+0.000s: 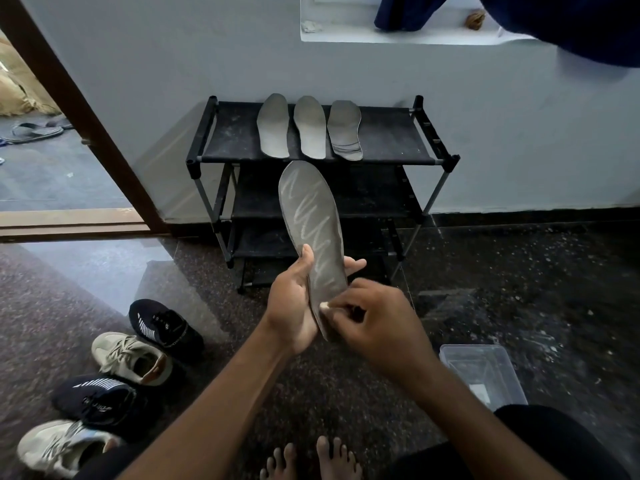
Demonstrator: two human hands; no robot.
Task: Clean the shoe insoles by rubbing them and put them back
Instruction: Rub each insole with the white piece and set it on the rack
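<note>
My left hand (294, 303) grips a grey insole (310, 220) by its heel end, thumb on the near side and fingers behind. The insole points up and away and bears a pale zigzag streak along its surface. My right hand (377, 317) pinches a small white piece (325, 306) against the insole's lower edge; what the piece is cannot be told. Three more grey insoles (309, 128) lie side by side on the top shelf of a black shoe rack (388, 133) against the wall.
Two dark blue shoes (166, 327) and two beige shoes (131, 356) lie on the floor at the left. A clear plastic box (485, 372) stands on the floor at the right. My bare feet (311, 459) are at the bottom. A doorway opens at the far left.
</note>
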